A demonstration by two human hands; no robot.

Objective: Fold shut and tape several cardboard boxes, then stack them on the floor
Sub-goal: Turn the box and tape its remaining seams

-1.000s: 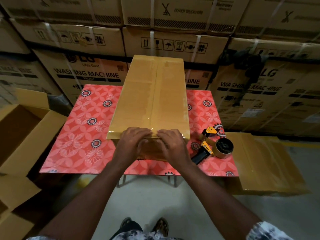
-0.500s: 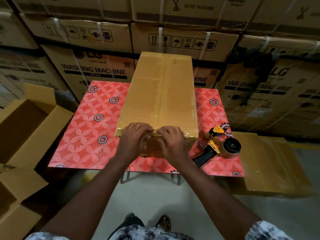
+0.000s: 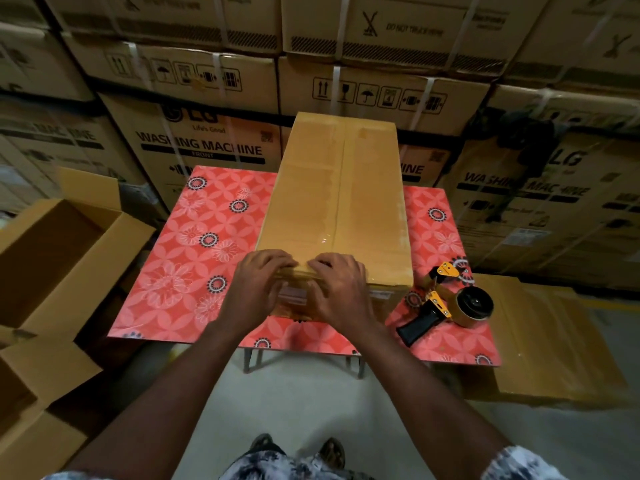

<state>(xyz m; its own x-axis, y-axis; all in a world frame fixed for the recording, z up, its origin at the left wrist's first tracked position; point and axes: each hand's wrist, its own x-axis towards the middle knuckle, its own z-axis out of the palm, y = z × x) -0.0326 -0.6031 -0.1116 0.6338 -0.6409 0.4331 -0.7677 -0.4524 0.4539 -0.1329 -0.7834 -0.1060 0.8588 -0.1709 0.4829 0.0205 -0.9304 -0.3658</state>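
Observation:
A long brown cardboard box [image 3: 332, 202] lies lengthwise on the red flowered table [image 3: 194, 258], its top flaps folded shut with clear tape along the middle seam. My left hand [image 3: 258, 289] and my right hand [image 3: 341, 289] press side by side on the box's near top edge, fingers bent over the tape end that runs down the near face. A tape dispenser [image 3: 446, 306] with a black handle and a brown roll lies on the table, right of the box.
Open empty cardboard boxes [image 3: 52, 265] stand on the floor at the left. A closed taped box [image 3: 543, 341] sits on the floor at the right. Stacked washing machine cartons [image 3: 207, 140] wall off the back. My feet [image 3: 298, 452] stand on grey floor.
Both hands stay on the box's near edge, shifting only slightly as they press the tape. The camera has tilted a little, so the scene sits lower in view.

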